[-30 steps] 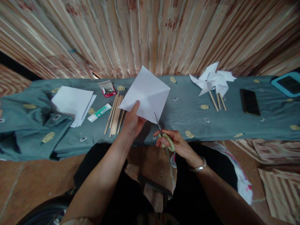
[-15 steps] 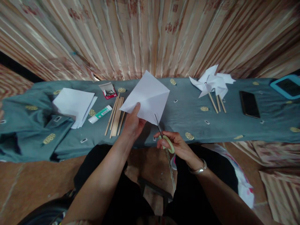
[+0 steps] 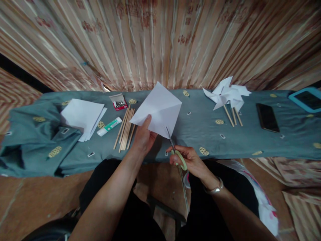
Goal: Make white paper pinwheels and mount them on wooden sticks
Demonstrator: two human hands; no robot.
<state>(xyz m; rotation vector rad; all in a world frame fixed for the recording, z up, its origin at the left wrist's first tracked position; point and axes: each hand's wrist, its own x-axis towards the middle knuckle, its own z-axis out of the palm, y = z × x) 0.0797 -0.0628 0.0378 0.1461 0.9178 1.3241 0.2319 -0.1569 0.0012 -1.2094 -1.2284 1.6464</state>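
A square sheet of white paper (image 3: 160,107) with crease lines is pinched in my left hand (image 3: 144,136), thumb on top and fingers underneath. My right hand (image 3: 188,159) grips the pale green handles of a pair of scissors (image 3: 181,160). The scissor blades lie at the paper's near corner, one of them showing over the sheet and pointing toward its middle. Just left of the paper, several wooden sticks (image 3: 124,134) lie side by side on the cloth-covered table (image 3: 195,134).
Left stand a glue stick (image 3: 109,126), a small red box of metal pieces (image 3: 118,101) and a stack of white paper (image 3: 82,113). Rightward lie paper pinwheels (image 3: 224,93) on sticks, a dark phone (image 3: 267,117) and a blue-framed tablet (image 3: 307,99). A curtain (image 3: 155,43) hangs behind.
The whole view has shifted slightly, so the table sits lower in the picture. Both hands keep their hold, and the scissors stay at the paper's near corner.
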